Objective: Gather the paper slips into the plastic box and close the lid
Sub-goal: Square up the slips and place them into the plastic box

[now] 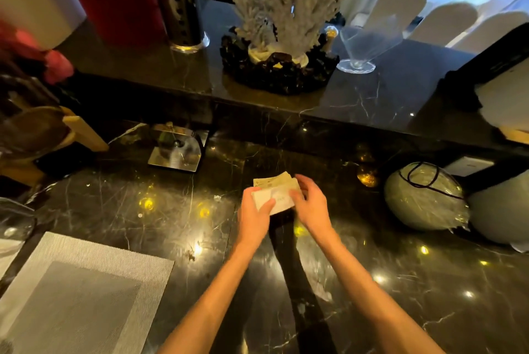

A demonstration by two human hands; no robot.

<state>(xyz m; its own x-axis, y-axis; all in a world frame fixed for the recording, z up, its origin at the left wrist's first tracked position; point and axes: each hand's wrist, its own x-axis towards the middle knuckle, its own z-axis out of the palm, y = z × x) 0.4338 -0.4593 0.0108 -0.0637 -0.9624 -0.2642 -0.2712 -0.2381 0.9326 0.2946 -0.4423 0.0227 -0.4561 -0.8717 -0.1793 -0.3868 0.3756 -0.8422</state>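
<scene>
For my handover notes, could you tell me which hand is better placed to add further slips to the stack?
Probably the right hand: it only rests loosely on the paper slips, while the left hand carries them in its grip.

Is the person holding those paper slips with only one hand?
No. Both the left hand and the right hand grip the stack of paper slips above the dark marble counter.

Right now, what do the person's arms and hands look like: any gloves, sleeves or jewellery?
Both are bare. The left hand and right hand wear no gloves, and no rings, watch or bands show. Both forearms are uncovered to the picture's bottom edge; no sleeve is visible.
</scene>
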